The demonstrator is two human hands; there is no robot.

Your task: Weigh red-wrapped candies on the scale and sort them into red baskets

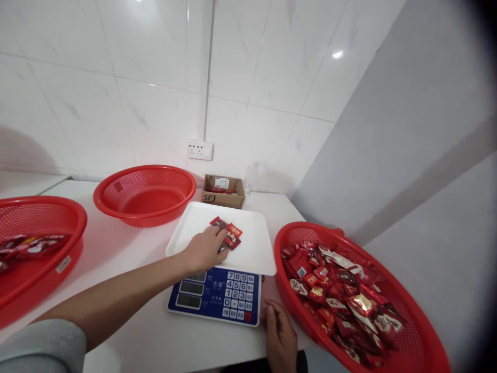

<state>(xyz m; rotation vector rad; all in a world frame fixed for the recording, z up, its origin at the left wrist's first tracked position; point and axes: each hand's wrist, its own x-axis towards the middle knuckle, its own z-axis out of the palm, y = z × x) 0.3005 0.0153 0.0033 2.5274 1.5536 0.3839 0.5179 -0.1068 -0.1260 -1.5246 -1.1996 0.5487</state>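
Note:
My left hand (208,249) reaches across to the white weighing tray (248,259) of a digital scale. Its fingers are curled over several small red and dark snack packets (234,237) that lie on the tray, partly hidden under the hand. Below the tray is the scale's blue keypad panel (217,295), with three grey displays. My right hand (281,336) rests at the table's front edge, just right of the panel. Its fingers are loosely bent and apart, with nothing visible in them.
To the right stands a red basket (421,331) heaped with red snack packets. Another red basket (77,223) at far left holds some packets. A third red basket (145,215) sits behind, beside a small cardboard box (223,199) and a clear plastic bottle (249,178) by the wall.

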